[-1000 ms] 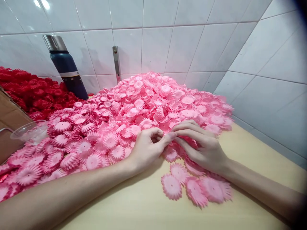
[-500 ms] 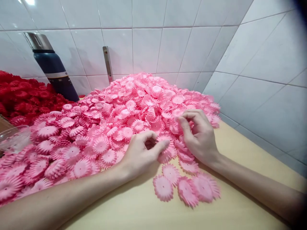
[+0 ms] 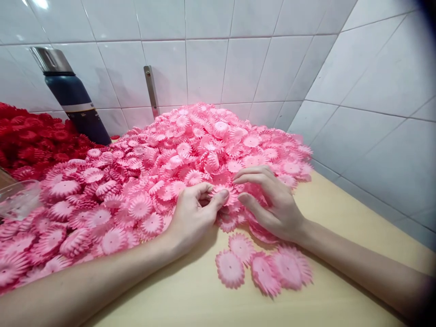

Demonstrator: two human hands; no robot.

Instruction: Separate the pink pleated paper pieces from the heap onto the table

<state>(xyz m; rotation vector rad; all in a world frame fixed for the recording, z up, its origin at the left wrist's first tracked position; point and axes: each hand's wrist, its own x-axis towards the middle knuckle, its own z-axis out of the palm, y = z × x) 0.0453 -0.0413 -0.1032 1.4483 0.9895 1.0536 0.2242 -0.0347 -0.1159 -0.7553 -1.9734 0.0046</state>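
Note:
My left hand (image 3: 194, 213) pinches a pink fringed petal disc (image 3: 229, 196) between thumb and fingers, in front of a large heap of similar discs (image 3: 204, 131). Just to its right, my right hand (image 3: 277, 204) has thumb and fingers apart, close to the held disc. Nothing shows clearly between those fingers, and discs lie behind and beneath them. Below the hands, several loose discs (image 3: 230, 269) lie flat on the pale wooden tabletop (image 3: 177, 290), some overlapping.
Red fringed discs (image 3: 37, 141) are piled at the far left. A dark blue bottle (image 3: 76, 100) with a metal cap stands behind the heap, near the tiled wall (image 3: 207, 68). A clear plastic container (image 3: 20, 200) sits at the left edge. A metal strip (image 3: 151, 88) is on the wall.
My right hand has moved left towards my left hand, and its closed fingers have spread apart. The left thumb has come up onto the disc.

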